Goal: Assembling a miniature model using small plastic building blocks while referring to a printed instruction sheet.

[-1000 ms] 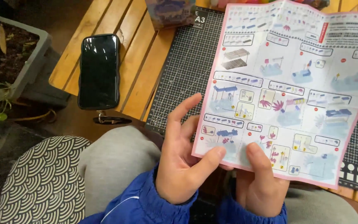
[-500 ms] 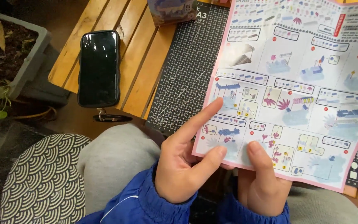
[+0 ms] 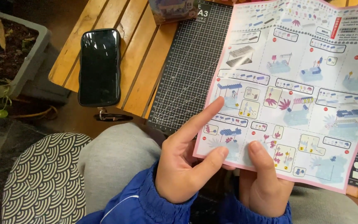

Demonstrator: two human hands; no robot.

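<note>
I hold a folded-out instruction sheet (image 3: 295, 87) with a pink border and small pictures of building steps over a dark cutting mat (image 3: 187, 83). My left hand (image 3: 185, 161) grips its lower left edge, thumb on the front, index finger stretched out along the left margin. My right hand (image 3: 264, 182) pinches the bottom edge, thumb pressed on the printed side and fingers hidden behind the paper. Both wrists wear blue jacket sleeves.
A black phone (image 3: 99, 66) lies on the slatted wooden table (image 3: 133, 45), near its front edge. A small box (image 3: 172, 9) stands at the mat's top. A grey planter with soil (image 3: 9, 58) is at left; a wave-patterned cushion (image 3: 42, 178) lies beside my grey-clad knee.
The sheet has shifted up and to the right in view. My left index finger has straightened out along the sheet's left edge; both hands keep their hold.
</note>
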